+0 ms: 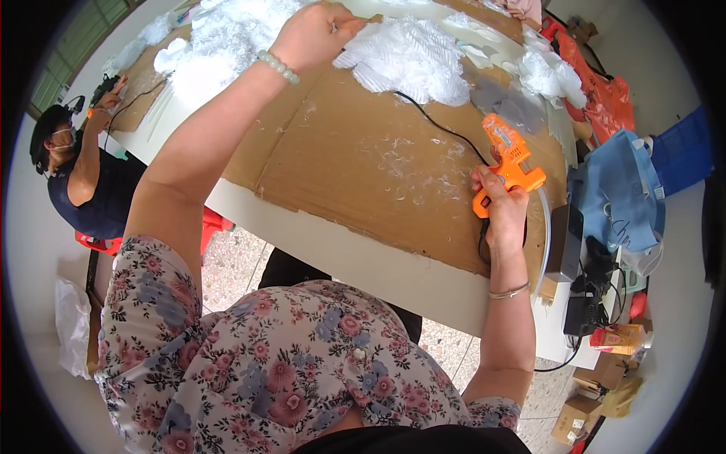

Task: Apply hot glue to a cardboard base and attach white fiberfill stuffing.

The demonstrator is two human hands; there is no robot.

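Observation:
In my right hand is an orange hot glue gun, with my fingers wrapped round its handle. A long pale glue stick trails from the gun down past my wrist. Its black cord runs over the cardboard toward the white pile. My left hand reaches to the far side of the table, fingers pinched together beside a heap of white pleated fabric pieces. Whatever lies between those fingertips is too small to tell.
Brown cardboard strewn with fine glue threads covers the white table. More white ruffled fabric is heaped at the far left. Grey netting lies beyond the gun. A blue bag hangs at the right; a co-worker sits at the left.

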